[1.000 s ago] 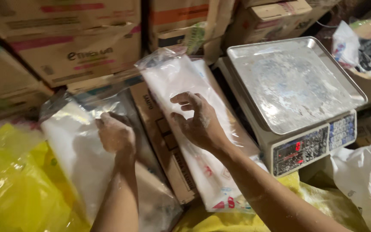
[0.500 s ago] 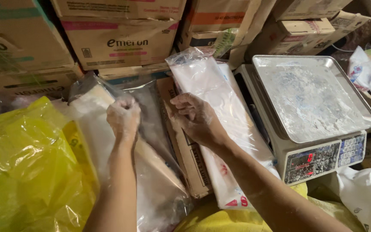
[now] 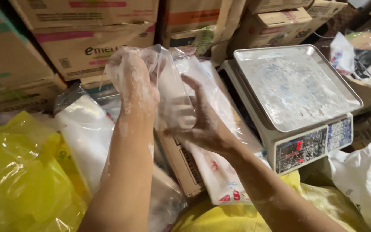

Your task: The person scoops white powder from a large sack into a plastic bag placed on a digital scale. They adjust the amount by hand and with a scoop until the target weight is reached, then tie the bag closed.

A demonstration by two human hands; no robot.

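My left hand (image 3: 132, 79), dusted with white powder, is raised and pinches the top of a single clear plastic bag (image 3: 172, 92). My right hand (image 3: 198, 122) has its fingers spread against the lower part of that same bag. Below the hands lie two stacks of clear plastic bags, one on the left (image 3: 84, 133) and one on the right (image 3: 220, 129). A digital weighing scale (image 3: 297, 86) with a powder-dusted metal tray stands to the right, apart from both hands.
Stacked cardboard boxes (image 3: 86, 38) line the back. A flat cardboard box (image 3: 179, 163) lies between the two bag stacks. A big yellow plastic bag (image 3: 18, 172) fills the left. A white sack (image 3: 366, 180) sits at the lower right, with more bags (image 3: 361, 51) at the far right.
My left hand has lifted one clear bag up off the left stack. My right hand has left the box and moved onto the raised bag with its fingers spread.
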